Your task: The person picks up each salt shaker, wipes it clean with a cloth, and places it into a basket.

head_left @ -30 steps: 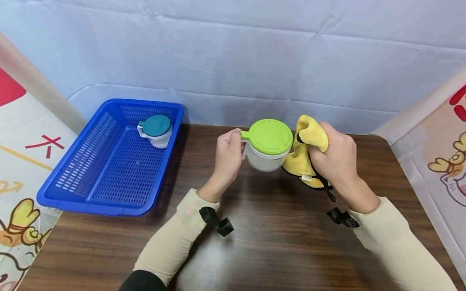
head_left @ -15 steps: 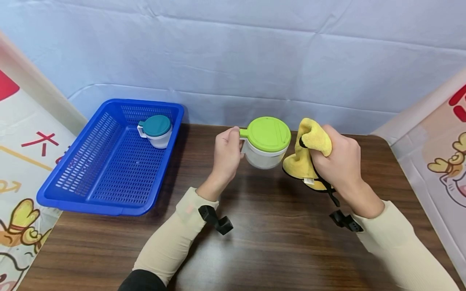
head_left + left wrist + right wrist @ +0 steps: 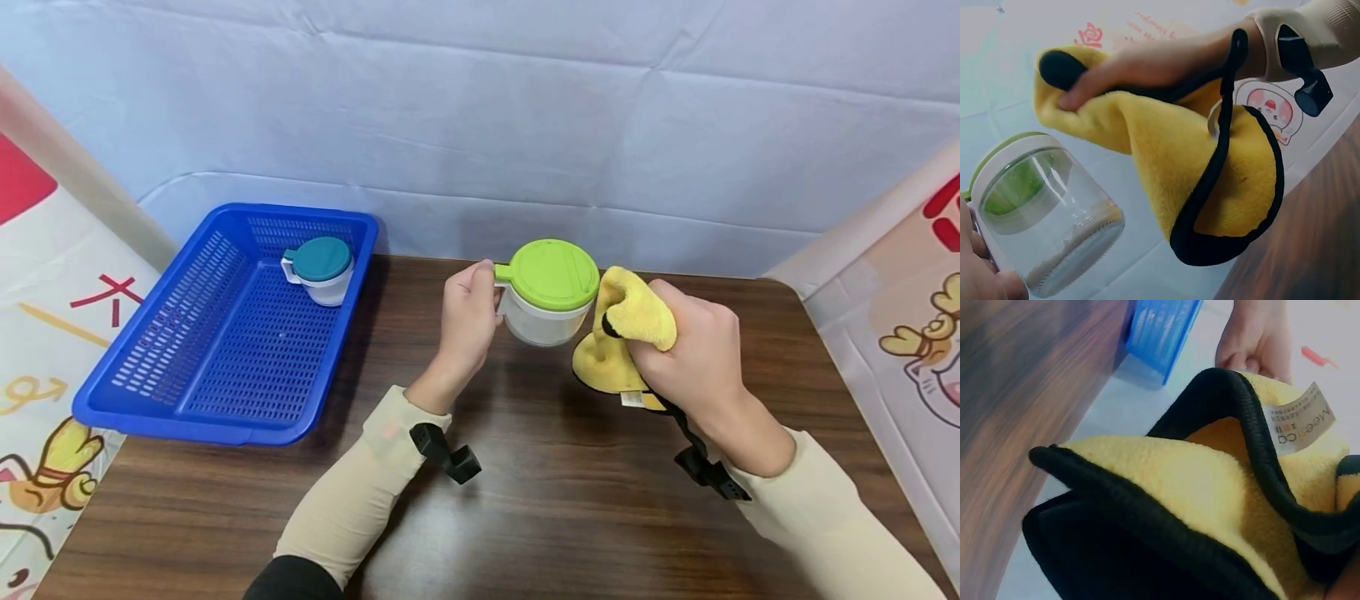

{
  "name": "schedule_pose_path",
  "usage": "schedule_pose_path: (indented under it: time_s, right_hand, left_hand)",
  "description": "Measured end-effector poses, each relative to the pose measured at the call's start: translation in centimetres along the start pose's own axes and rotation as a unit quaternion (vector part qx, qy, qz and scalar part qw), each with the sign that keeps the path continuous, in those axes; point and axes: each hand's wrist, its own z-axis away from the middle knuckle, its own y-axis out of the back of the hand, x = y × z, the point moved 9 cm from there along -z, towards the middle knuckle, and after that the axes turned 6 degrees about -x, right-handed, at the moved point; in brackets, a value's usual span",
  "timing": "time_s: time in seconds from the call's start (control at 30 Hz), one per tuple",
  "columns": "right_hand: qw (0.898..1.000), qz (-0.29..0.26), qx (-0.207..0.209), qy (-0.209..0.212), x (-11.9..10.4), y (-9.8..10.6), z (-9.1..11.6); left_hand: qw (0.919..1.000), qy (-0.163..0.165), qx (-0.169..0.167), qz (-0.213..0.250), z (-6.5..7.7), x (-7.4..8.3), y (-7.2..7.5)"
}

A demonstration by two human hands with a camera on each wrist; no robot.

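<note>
My left hand (image 3: 467, 321) grips the handle of a clear glass seasoning jar (image 3: 542, 327) with a white collar and a bright green lid. It is held up over the table, and the left wrist view shows its ribbed glass base. To its right, my right hand (image 3: 693, 346) clutches a bunched yellow cloth (image 3: 611, 354) with black edging and a small white label. In the left wrist view a gap shows between the jar (image 3: 1054, 212) and the cloth (image 3: 1166, 169). The cloth (image 3: 1179, 481) hides most of the right hand in the right wrist view.
A blue perforated basket (image 3: 202, 429) stands on the left of the dark wood table (image 3: 540, 500). Inside it, at the back right corner, sits a similar jar with a teal lid (image 3: 321, 258). A pale curtain (image 3: 480, 125) hangs behind the table.
The right hand and cloth first drew off to the right of the jar, then moved lower and back towards it. The jar has risen slightly and shifted a little left in my left hand.
</note>
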Motion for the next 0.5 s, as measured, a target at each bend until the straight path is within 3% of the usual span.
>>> schedule_pose_path:
  time_s: [0.27,0.5]
  right_hand:
    - [0.998,-0.034,-0.009,0.061,-4.0,-0.5,-0.3]
    - [0.996,-0.033,0.007,0.081,-6.0,-1.3,-0.7]
  left_hand:
    - [1.0000,0.003,-0.001,-0.006,0.1,-0.1,-0.2]
    - [0.9999,-0.007,-0.015,-0.004,0.3,0.0,-0.8]
